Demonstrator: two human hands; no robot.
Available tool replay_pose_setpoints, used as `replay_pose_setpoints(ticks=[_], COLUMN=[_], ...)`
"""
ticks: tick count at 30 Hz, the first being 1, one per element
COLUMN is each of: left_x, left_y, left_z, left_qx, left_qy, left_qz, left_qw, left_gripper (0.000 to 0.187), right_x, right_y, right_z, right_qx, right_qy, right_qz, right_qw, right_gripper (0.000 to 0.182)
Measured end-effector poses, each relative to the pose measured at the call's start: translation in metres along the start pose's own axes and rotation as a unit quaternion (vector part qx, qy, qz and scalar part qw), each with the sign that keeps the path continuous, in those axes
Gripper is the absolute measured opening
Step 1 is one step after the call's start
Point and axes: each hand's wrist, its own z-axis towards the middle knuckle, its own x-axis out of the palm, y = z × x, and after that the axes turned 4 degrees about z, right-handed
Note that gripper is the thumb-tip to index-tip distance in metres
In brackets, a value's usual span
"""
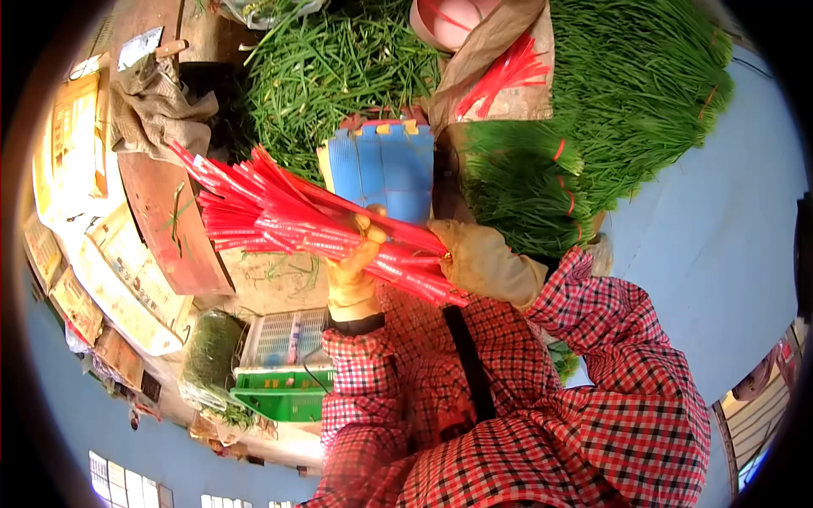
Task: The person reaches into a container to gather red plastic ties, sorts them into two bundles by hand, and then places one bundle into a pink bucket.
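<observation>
A thick bundle of red printed plastic strips (262,207) lies across in front of my chest, its loose ends fanning out to the left. My left hand (354,275), in a pale work glove, is closed around the middle of the bundle. At the bundle's right end my right hand (484,261), in a stained glove, grips the strips with its fingers curled; the fingertips are partly hidden. Behind the strips is a blue foam-mat block (385,169). Just beyond my right hand lie tied bunches of green chives (517,182) with red bands.
Loose chives (339,68) are heaped at the back, beside a pink basin (449,21). More red strips (508,76) rest on sacking. A large chive pile (635,85) occupies the back right. At left are a wooden board (165,224), a rumpled cloth (161,110) and a green crate (284,398).
</observation>
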Motion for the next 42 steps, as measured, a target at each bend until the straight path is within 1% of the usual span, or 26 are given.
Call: replay_pose_setpoints(ticks=[1, 2, 3, 4, 7, 10, 11, 14, 15, 16, 17, 18, 19, 20, 22, 25, 28, 29, 31, 32, 34, 36, 38, 40, 42], left_x=[-0.003, -0.003, 0.004, 0.003, 0.004, 0.006, 0.005, 0.007, 0.018, 0.027, 0.025, 0.024, 0.035, 0.026, 0.019, 0.004, 0.014, -0.002, 0.01, 0.014, 0.014, -0.004, -0.02, -0.021, -0.025], left_y=[0.002, 0.002, -0.002, -0.002, -0.003, 0.001, -0.003, -0.004, -0.009, -0.018, -0.02, -0.021, -0.024, -0.021, -0.024, -0.025, -0.027, -0.02, -0.029, -0.033, -0.018, -0.019, -0.015, -0.018, -0.017], left_z=[-0.001, -0.001, 0.0, 0.001, 0.003, 0.005, 0.006, 0.011, 0.014, 0.008, 0.007, 0.014, 0.027, 0.042, 0.053, 0.049, 0.063, 0.068, 0.05, 0.033, 0.058, 0.05, 0.046, 0.034, 0.028], left_qx=[0.005, 0.01, -0.008, -0.004, 0.005, 0.017, 0.017, -0.005, 0.001, -0.039, -0.053, -0.064, -0.077, -0.062, -0.044, -0.077, -0.037, -0.028, -0.074, -0.099, -0.019, 0.001, -0.006, -0.022, -0.039], left_qy=[-0.003, -0.006, -0.008, -0.01, -0.025, -0.029, 0.012, -0.007, -0.035, -0.075, -0.065, -0.041, -0.061, 0.005, 0.133, 0.081, 0.092, 0.084, 0.001, -0.044, 0.058, 0.088, 0.068, 0.028, 0.017], left_qz=[0.004, 0.008, -0.015, -0.005, 0.029, 0.026, 0.017, 0.018, 0.025, 0.01, -0.011, -0.044, -0.062, -0.088, -0.131, -0.148, -0.202, -0.207, -0.183, -0.17, -0.182, -0.203, -0.209, -0.212, -0.234], left_qw=[1.0, 1.0, 1.0, 1.0, 0.999, 0.999, 1.0, 1.0, 0.999, 0.996, 0.996, 0.996, 0.993, 0.994, 0.981, 0.983, 0.974, 0.974, 0.98, 0.979, 0.981, 0.975, 0.975, 0.977, 0.971], left_gripper=[0.034, 0.034, 0.035, 0.034, 0.031, 0.031, 0.031, 0.031, 0.032, 0.038, 0.044, 0.043, 0.039, 0.038, 0.038, 0.036, 0.035, 0.034, 0.032, 0.032, 0.029, 0.029, 0.031, 0.029, 0.032], right_x=[0.002, 0.009, 0.012, 0.015, 0.02, 0.019, 0.017, 0.009, 0.01, 0.019, 0.024, 0.017, 0.009, -0.009, -0.019, -0.033, -0.046, -0.049, -0.049, -0.044, -0.063, -0.063, -0.062, -0.06, -0.052], right_y=[-0.001, -0.002, -0.003, -0.002, -0.003, -0.007, -0.005, -0.008, -0.014, -0.012, -0.012, -0.01, -0.018, -0.023, -0.022, -0.025, -0.027, -0.028, -0.029, -0.023, -0.04, -0.052, -0.055, -0.052, -0.064], right_z=[0.0, -0.004, -0.003, -0.002, 0.002, 0.006, 0.006, 0.006, 0.009, 0.004, 0.005, 0.007, 0.016, 0.026, 0.035, 0.038, 0.051, 0.052, 0.043, 0.029, 0.03, 0.026, 0.026, 0.034, 0.05], right_qx=[0.019, 0.0, -0.022, -0.044, -0.053, -0.06, -0.056, -0.038, -0.026, -0.006, 0.002, -0.007, 0.005, 0.027, 0.008, 0.052, 0.093, 0.081, 0.057, 0.088, 0.094, 0.097, 0.117, 0.151, 0.14], right_qy=[0.002, -0.009, -0.038, -0.065, -0.099, -0.096, -0.093, -0.095, -0.102, -0.096, -0.118, -0.119, -0.101, -0.041, -0.056, -0.011, 0.076, 0.072, 0.065, 0.046, 0.024, 0.015, 0.002, -0.011, -0.033], right_qz=[0.002, -0.027, -0.042, -0.053, -0.056, -0.049, -0.056, -0.059, -0.05, -0.026, -0.029, -0.016, -0.023, 0.015, 0.041, 0.127, 0.237, 0.221, 0.187, 0.238, 0.228, 0.209, 0.246, 0.343, 0.437], right_qw=[1.0, 1.0, 0.998, 0.996, 0.992, 0.992, 0.992, 0.993, 0.993, 0.995, 0.993, 0.993, 0.995, 0.999, 0.998, 0.991, 0.964, 0.969, 0.979, 0.966, 0.969, 0.973, 0.962, 0.927, 0.888], right_gripper=[0.046, 0.045, 0.033, 0.021, 0.02, 0.017, 0.015, 0.013, 0.014, 0.015, 0.017, 0.023, 0.03, 0.032, 0.03, 0.027, 0.025, 0.024, 0.021, 0.018, 0.017, 0.018, 0.02, 0.022, 0.023])
